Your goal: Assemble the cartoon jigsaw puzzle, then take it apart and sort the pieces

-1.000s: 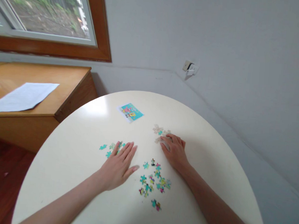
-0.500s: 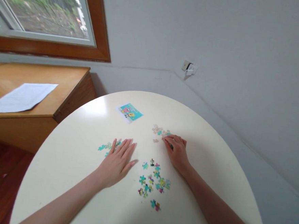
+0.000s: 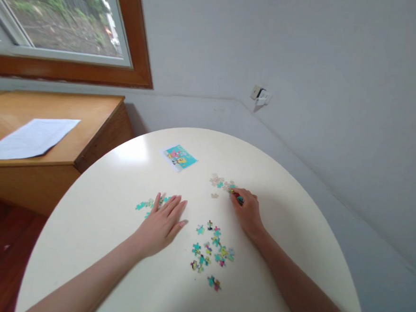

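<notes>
My left hand [image 3: 162, 224] lies flat with its fingers spread, partly over a group of teal puzzle pieces [image 3: 141, 205]. My right hand [image 3: 248, 211] is closed around a few colourful puzzle pieces [image 3: 236, 195], which show between the thumb and fingers. Just beyond it lies a cluster of pieces [image 3: 220, 181], most with their beige backs up and a couple showing teal. Between my forearms are several loose picture-side-up puzzle pieces [image 3: 208, 251]. A small picture card [image 3: 180, 158] in teal, pink and yellow rests farther back.
The pieces lie on a round white table [image 3: 108, 263]. Beyond its left edge stands a wooden cabinet [image 3: 90, 109] with white paper [image 3: 31, 136] on top, below a wood-framed window [image 3: 141, 66]. A wall socket [image 3: 260, 95] is on the wall behind.
My right hand has turned slightly, so the colourful pieces in its grip now show. My left hand stays flat in place. The whole view has shifted a little.
</notes>
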Available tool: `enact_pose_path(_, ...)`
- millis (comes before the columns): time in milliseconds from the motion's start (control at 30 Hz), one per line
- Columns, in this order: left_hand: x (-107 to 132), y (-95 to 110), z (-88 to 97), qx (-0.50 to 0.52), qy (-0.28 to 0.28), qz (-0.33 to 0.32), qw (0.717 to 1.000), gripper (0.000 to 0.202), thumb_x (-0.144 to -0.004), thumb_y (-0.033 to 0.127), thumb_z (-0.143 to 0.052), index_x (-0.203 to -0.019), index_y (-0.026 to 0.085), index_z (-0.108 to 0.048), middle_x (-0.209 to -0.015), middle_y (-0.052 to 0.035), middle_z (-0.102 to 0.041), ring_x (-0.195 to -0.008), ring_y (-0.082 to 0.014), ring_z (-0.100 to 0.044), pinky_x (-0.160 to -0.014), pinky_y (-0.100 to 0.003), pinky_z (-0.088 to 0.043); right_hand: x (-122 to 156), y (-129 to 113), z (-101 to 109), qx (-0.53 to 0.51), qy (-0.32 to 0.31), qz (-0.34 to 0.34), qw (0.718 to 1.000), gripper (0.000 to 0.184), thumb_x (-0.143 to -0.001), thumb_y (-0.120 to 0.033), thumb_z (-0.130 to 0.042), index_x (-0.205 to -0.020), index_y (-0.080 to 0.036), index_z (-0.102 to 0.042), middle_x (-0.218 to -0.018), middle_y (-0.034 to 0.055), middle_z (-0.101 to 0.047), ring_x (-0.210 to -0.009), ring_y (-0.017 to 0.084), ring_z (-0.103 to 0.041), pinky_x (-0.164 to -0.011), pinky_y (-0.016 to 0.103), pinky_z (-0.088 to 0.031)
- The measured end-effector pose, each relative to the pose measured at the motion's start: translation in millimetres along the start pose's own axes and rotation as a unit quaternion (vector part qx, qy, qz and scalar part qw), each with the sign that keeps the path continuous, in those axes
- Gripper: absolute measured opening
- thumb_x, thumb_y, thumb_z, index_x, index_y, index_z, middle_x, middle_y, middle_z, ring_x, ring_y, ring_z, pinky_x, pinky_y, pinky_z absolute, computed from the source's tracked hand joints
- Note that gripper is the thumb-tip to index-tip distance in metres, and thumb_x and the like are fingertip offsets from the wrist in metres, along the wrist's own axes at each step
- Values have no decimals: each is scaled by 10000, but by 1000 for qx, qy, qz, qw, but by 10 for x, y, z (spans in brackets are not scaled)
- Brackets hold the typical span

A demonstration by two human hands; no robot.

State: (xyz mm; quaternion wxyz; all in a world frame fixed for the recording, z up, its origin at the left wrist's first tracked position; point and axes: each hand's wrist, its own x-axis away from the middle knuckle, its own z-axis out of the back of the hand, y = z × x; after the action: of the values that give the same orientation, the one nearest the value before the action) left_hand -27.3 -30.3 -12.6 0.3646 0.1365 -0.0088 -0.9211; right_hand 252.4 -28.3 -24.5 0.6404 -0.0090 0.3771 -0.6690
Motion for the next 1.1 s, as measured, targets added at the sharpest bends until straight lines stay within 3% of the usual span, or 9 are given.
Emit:
enact_pose_path(333, -111, 26, 33, 40, 55, 18, 998, 336, -916, 259, -312, -1159, 156, -521, -1159, -112, -597, -1163, -199, -495, -1108, -515, -169, -3, 34, -41, -157, 33, -30, 987, 216, -807, -328, -467, -854, -189, -625, -868, 87, -654, -769, 195, -619, -708, 352, -523)
enact_pose_path(567, -93, 50, 43, 71, 149, 2, 986, 240, -885, 197, -356, -943, 152, -585, -1044, -107, -634, -1104, -192, -534, -1096, -500, -217, -15, -76, -61, -309, 51, -124, 941, 322, -723, -477, -549, -825, -177, -606, -801, 71, -641, -629, 168, -612, -570, 333, -541)
enact_pose_path(667, -150, 105, 92, 157, 153, 52, 974, 256, -875, 235, -367, -838, 155, -607, -936, -103, -646, -931, -176, -597, -1003, -443, -370, -18, -247, -20, -369, 20, -144, 918, 370, -655, -519, -608, -780, -171, -609, -714, 57, -651, -587, 172, -614, -518, 318, -526)
enact_pose_path(733, -230, 166, 129, 241, 138, 132, 951, 272, -862, 287, -386, -790, 153, -613, -834, -89, -648, -778, -167, -604, -798, -354, -491, -11, -385, 7, -401, -12, -145, 905, 373, -622, -518, -645, -748, -168, -620, -665, 46, -650, -562, 171, -612, -503, 314, -522)
enact_pose_path(867, -423, 313, 129, 440, 111, 226, 862, 285, -785, 396, -493, -687, 147, -592, -563, -7, -573, -523, -125, -529, -539, -253, -441, 47, -650, 15, -461, -55, -151, 873, 380, -572, -501, -704, -723, -156, -649, -641, 35, -656, -561, 170, -623, -504, 309, -534)
enact_pose_path(967, -501, 436, 49, 552, 105, 230, 795, 307, -697, 448, -602, -672, 142, -593, -496, 32, -516, -455, -92, -469, -491, -224, -392, 136, -787, -17, -491, -79, -163, 852, 353, -548, -460, -734, -714, -156, -667, -643, 32, -670, -575, 170, -632, -518, 299, -546)
enact_pose_path(1100, -490, 550, -79, 640, 115, 253, 716, 342, -587, 447, -716, -660, 140, -585, -483, 39, -527, -446, -77, -464, -482, -211, -382, 264, -866, -59, -498, -110, -157, 845, 278, -592, -421, -715, -716, -174, -689, -707, 37, -698, -664, 187, -658, -593, 309, -568)
